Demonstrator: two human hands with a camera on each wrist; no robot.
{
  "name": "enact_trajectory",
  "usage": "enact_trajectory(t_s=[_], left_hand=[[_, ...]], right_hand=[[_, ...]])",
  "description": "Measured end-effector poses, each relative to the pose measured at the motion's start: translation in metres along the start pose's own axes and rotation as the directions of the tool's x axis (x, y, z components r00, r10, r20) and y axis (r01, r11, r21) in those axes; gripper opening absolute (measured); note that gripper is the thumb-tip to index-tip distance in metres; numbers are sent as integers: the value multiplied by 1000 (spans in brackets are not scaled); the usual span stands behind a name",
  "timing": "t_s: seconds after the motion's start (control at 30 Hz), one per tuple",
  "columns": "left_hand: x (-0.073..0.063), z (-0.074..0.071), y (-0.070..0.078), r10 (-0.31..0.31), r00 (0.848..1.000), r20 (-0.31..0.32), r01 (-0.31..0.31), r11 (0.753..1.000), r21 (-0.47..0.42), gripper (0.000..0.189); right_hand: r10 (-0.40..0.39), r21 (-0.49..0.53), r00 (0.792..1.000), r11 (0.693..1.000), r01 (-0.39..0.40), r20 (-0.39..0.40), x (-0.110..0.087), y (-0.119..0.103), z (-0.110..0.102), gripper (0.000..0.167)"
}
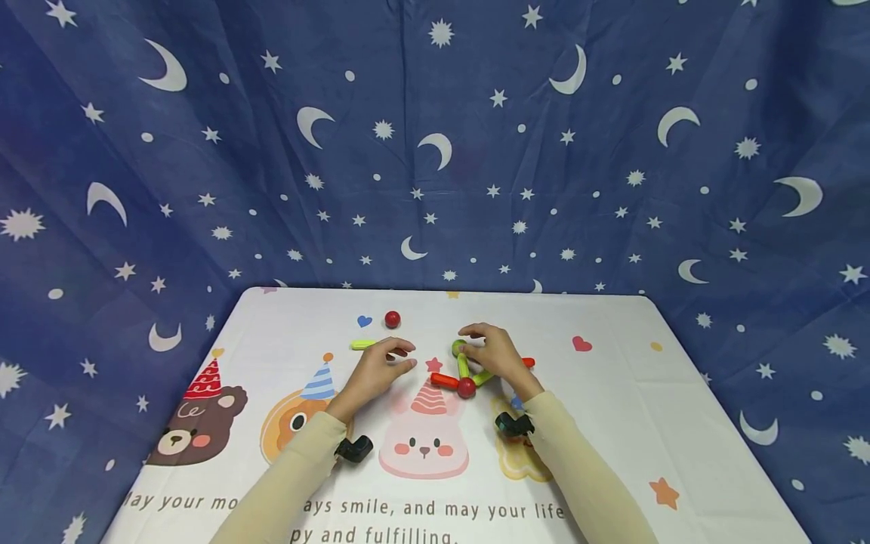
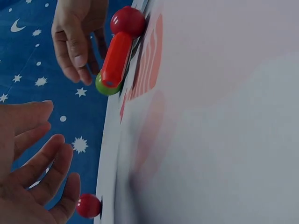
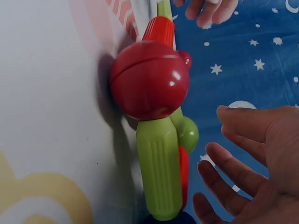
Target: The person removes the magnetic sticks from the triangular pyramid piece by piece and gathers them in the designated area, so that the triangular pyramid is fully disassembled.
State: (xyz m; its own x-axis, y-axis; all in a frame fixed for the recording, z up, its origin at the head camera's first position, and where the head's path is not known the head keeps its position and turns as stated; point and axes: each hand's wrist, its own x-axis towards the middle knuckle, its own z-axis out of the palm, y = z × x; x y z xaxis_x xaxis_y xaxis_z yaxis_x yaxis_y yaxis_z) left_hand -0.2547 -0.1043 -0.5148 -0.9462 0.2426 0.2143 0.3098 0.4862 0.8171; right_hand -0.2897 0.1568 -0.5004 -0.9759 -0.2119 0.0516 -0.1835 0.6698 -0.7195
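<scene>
Before my right hand (image 1: 496, 351) lies a joined toy of balls and rods. Its red ball (image 1: 466, 387) has a red rod (image 1: 445, 381) pointing left and two yellow-green rods (image 1: 463, 366) running from it, one up to a green ball (image 1: 458, 347). In the right wrist view the fingers are spread and relaxed beside the toy, gripping nothing. A dark blue piece (image 3: 173, 218) shows at the near end of a green rod (image 3: 160, 170). My left hand (image 1: 381, 368) hovers left of the toy, fingers loosely bent with nothing in them.
Behind my left hand lie a loose red ball (image 1: 392, 319) and a yellow-green rod (image 1: 362, 344), partly covered by the hand. Another red rod (image 1: 528, 363) shows just right of my right hand. A blue star-patterned curtain (image 1: 435, 189) hangs behind the table (image 1: 612, 325).
</scene>
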Motion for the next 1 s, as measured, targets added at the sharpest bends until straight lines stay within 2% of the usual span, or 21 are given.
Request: enact_trajectory(t_s=[0.1, 0.27, 0.57, 0.77, 1.0], left_hand=[[-1, 5, 2, 18, 1000, 14, -18, 1000, -11, 28], [-2, 11, 6, 5, 999, 42, -4, 1000, -18, 29], [-4, 20, 10, 1, 995, 101, 1, 1000, -18, 30], [-5, 27, 11, -43, 987, 153, 43, 999, 3, 32], [-1, 36, 11, -13, 979, 204, 12, 1000, 6, 30]], right_hand=[[-27, 2, 999, 1000, 27, -25, -6, -3, -3, 27], [-57, 14, 997, 998, 58, -46, -16, -4, -6, 25], [-29, 19, 999, 999, 29, -35, -38, -2, -8, 27], [-40, -22, 999, 999, 39, -29, -51, 0, -6, 28], [-46, -45, 999, 998, 44, -26, -59, -1, -2, 28]])
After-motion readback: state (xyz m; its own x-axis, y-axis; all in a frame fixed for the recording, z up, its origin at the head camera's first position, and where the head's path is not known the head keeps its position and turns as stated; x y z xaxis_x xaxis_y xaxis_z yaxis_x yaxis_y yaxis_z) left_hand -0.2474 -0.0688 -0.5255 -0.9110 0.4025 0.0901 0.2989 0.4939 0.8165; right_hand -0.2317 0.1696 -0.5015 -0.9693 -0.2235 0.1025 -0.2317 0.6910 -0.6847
